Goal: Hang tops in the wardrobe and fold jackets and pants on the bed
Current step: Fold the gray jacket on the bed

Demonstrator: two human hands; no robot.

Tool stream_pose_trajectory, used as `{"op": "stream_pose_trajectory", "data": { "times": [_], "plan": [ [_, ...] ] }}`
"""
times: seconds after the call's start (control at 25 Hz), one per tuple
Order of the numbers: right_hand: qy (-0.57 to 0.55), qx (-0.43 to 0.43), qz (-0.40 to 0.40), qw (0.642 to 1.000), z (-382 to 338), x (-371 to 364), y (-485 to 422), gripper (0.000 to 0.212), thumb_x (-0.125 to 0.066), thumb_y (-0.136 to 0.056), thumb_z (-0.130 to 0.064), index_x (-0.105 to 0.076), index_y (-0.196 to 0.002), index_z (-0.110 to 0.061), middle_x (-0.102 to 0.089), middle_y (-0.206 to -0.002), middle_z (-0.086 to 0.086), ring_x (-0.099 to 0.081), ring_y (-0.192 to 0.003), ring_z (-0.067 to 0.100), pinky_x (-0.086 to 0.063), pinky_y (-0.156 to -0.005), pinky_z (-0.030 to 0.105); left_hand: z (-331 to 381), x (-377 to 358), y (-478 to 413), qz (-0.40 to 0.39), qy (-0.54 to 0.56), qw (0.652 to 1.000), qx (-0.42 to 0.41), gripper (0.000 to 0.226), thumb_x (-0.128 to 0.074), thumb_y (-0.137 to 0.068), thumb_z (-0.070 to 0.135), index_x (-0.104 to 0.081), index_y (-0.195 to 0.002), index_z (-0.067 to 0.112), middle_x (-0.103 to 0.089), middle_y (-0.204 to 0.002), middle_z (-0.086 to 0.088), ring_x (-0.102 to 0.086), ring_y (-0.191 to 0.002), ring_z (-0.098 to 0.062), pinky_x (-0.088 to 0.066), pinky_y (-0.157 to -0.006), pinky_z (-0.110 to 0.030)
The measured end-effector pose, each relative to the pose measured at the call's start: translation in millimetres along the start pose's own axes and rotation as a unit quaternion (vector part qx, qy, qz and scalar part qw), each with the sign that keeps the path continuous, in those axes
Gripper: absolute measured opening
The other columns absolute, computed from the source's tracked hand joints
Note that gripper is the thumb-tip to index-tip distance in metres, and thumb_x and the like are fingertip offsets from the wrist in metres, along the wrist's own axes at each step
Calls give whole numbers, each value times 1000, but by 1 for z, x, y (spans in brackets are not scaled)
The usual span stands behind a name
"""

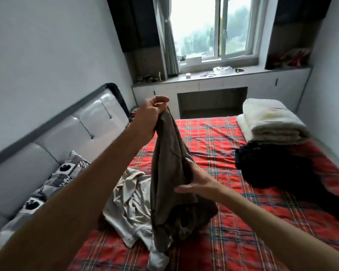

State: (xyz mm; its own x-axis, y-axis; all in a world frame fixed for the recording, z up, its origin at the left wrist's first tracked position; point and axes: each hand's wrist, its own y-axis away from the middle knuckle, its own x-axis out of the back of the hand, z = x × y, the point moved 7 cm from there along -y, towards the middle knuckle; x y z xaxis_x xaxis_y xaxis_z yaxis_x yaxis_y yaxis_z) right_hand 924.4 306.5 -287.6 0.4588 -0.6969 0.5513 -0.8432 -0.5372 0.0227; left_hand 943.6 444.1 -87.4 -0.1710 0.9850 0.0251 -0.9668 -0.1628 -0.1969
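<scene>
A narrow bedroom closed at its far end by a window (213, 30), with a bed (233, 222) under a red plaid sheet filling the floor; no wardrobe is in view. At far left we note the padded grey headboard (67, 137) and, against it, a black-and-white patterned pillow (53, 182). Next, the left hand (151, 114) is raised above the bed, its fingers curled tight round a bunched upper edge of the brown garment (170, 173). Below it a cream garment (129, 198) lies crumpled on the sheet. The brown garment hangs from the left hand in long loose folds, its lower end heaped on the bed over the cream one. We cannot tell whether it is a top, a jacket or pants. The right hand (200, 180) meets it at mid-height on its right side, fingers nearly straight along the cloth and thumb spread. We cannot tell whether a fold is pinched there. We judge the fabric light, limp and easily creased. It is best taken at two corners of a seam or waistband and shaken flat. Further right lie a black heap of clothes (272, 167) and a folded white blanket (272, 120).
</scene>
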Motion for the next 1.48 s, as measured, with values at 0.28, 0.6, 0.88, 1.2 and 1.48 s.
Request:
{"op": "stream_pose_trajectory", "data": {
  "times": [0.28,0.6,0.88,1.2,1.48],
  "plan": [
    [47,67,267,960,-88,103,59,26,-62,-93,-36,-69,-84,-13,-69,-77,7,-63,-73,27,-40,-61,36,102,-24,20,73,95,991,-66,27,-43,-98,-8,-61,-91,9,-54,-73,-7,-56,-55,-10,-49,-56,-21],
    [-336,56,281,897,-148,193,91,26,-54,-99,-19,-67,-77,-14,-67,-60,-7,-60,-52,2,-49,-54,15,105,-10,8,29,199,979,18,27,-37,-99,-10,-60,-95,2,-59,-87,-17,-61,-76,-22,-57,-67,-23],
    [-415,57,317,851,-164,226,95,16,-50,-101,-11,-66,-102,-7,-69,-91,8,-65,-80,19,-56,-79,29,87,-51,33,-103,66,991,52,37,-56,-97,8,-46,-132,10,-65,-103,-5,-65,-93,-17,-57,-78,-28],
    [-410,91,270,866,-197,241,80,19,-53,-98,-4,-63,-114,-1,-68,-91,10,-66,-77,19,-57,-65,26,71,-103,77,-145,-252,955,-63,96,-86,-54,46,-41,-135,21,-63,-117,1,-62,-106,-18,-53,-92,-35],
    [-122,106,164,973,-155,217,106,53,-79,-80,-13,-54,-127,-16,-65,-112,0,-63,-95,11,-51,-83,21,86,-72,62,-31,74,997,4,13,-60,-87,-3,-67,-91,7,-71,-74,-3,-67,-62,-12,-54,-59,-19]
  ]
}}
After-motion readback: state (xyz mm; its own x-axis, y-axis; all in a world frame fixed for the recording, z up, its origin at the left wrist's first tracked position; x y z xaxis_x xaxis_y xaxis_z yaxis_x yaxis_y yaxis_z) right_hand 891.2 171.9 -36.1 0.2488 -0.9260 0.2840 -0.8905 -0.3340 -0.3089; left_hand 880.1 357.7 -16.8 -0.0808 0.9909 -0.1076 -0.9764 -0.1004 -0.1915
